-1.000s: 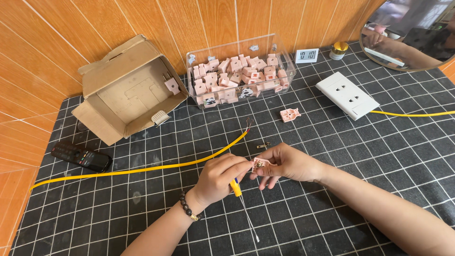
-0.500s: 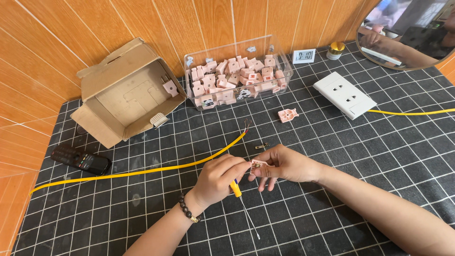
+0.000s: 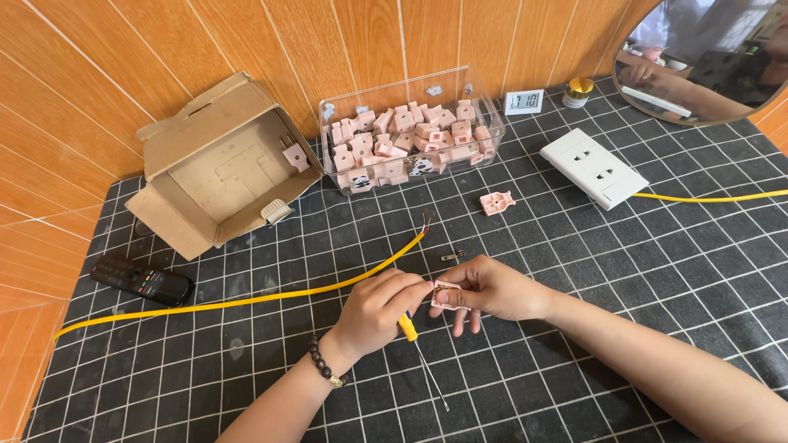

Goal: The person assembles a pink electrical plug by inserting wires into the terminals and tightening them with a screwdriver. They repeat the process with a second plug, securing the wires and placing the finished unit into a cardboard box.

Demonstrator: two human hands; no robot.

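Black gridded mat (image 3: 624, 271) by orange tiled wall (image 3: 98, 74), both hands (image 3: 492, 289) clamped on pink plug shell (image 3: 448, 295)

A small pink plug housing (image 3: 448, 295) is held above the middle of the tabletop, near its front edge. A thin yellow-handled screwdriver (image 3: 417, 351) slants down beside it, shaft toward the front edge.

Pale pink small plastic plug shell (image 3: 448, 295) at centre; yellow-handled thin screwdriver (image 3: 408, 326) just at seven o'clock. Long yellow cable (image 3: 246, 300) towards nine. Black white-gridded mat (image 3: 574, 328) underneath. Orange wood-panelled wall (image 3: 164, 66) at twelve. Brown cardboard box (image 3: 222, 164) at ten.
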